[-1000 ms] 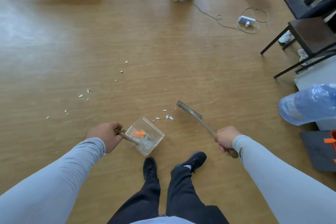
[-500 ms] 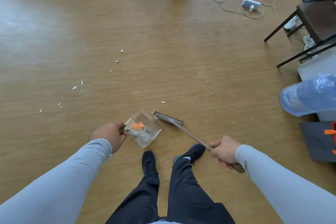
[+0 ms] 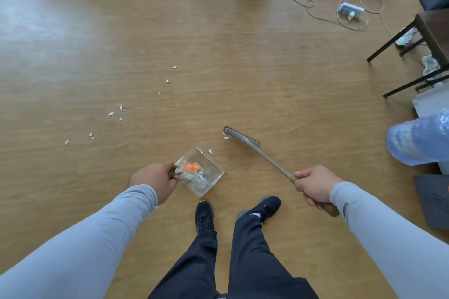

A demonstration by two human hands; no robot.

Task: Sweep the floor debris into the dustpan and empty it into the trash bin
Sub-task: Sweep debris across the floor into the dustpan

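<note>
Head view: left hand (image 3: 155,181) with fingers wrapped round handle of clear dustpan (image 3: 202,171) at lower middle, on floor (image 3: 267,80). Right hand (image 3: 315,185) gripping brush (image 3: 243,137) stick, brush head beside one scrap (image 3: 227,138). More scraps (image 3: 116,111) at middle left. Blue bin bag (image 3: 418,138) at right edge.

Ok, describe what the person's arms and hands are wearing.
Both arms wear close-fitting, long, light grey-blue sleeves reaching the wrists. The left hand and right hand are bare: no gloves, rings or watch visible. The right sleeve has a small dark mark near the cuff.
</note>
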